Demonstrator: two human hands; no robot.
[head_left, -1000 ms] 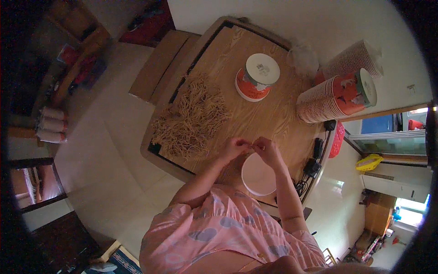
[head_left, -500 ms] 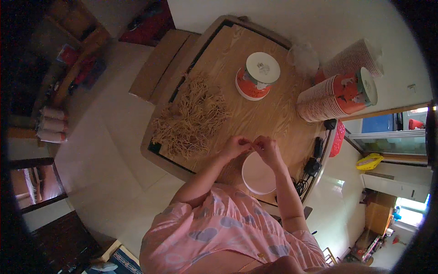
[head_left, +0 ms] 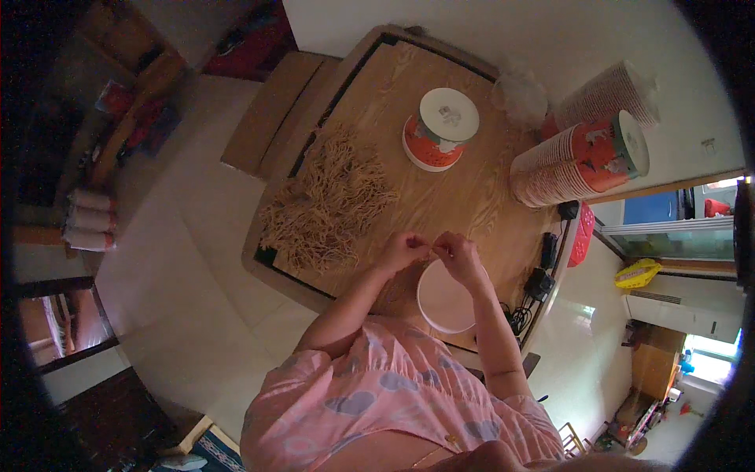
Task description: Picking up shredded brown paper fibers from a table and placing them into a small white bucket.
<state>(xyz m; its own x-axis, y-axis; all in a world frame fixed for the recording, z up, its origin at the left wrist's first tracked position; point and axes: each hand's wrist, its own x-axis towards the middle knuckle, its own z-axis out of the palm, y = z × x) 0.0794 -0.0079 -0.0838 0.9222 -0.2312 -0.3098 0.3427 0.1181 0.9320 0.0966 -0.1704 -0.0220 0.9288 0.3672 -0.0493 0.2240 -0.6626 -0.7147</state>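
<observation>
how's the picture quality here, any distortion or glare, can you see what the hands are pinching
Head view: strong fisheye, the wooden table edge bows and the corners go black; dim warm light, bright glare at the window lower right; left hand and right hand meet fingertip to fingertip above the pink bowl, whatever they pinch is too small to tell.

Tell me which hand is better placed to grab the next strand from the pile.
Left. The left hand is on the side of the tan strand pile; the right hand hovers over the white bowl, farther away.

Wooden table [head_left: 464,197], tan fibre heap [head_left: 330,204], lidded tub [head_left: 439,130], stacked paper cups [head_left: 578,161], pink bowl [head_left: 444,299], black chargers [head_left: 543,267]
</observation>
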